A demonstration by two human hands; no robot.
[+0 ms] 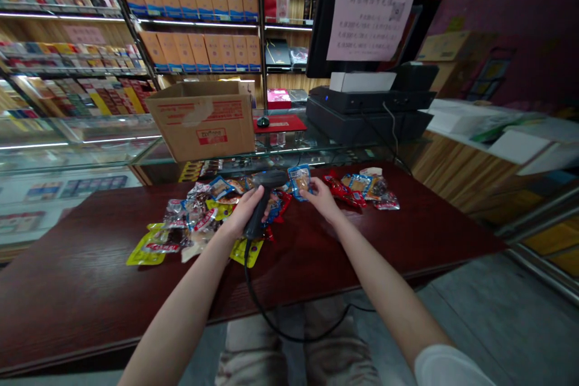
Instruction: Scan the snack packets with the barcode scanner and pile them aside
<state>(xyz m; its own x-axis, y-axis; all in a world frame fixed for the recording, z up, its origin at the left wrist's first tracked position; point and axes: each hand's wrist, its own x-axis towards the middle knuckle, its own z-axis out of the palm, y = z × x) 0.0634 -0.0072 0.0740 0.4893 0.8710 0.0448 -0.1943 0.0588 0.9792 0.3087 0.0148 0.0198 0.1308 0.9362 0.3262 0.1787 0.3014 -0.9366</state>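
My left hand (pixel 246 212) is wrapped around the grip of a black corded barcode scanner (pixel 256 221), its head pointing right. Between the fingers of my right hand (pixel 320 198) is a blue-edged snack packet (pixel 299 181), held upright just right of the scanner head. A heap of snack packets (pixel 195 217) in yellow, red, blue and clear wrappers lies under and left of the scanner. To the right of my right hand sits a smaller group of packets, among them a red packet (pixel 344 191). The scanner's cable (pixel 260 307) hangs over the table's front edge.
The dark red table (pixel 362 253) butts against a glass counter (pixel 280 157). On that counter stand an open cardboard box (pixel 205 120), a mouse (pixel 263 122), and a monitor with a paper notice (pixel 371 18) above a black cash drawer (pixel 366 117). Stocked shelves line the back.
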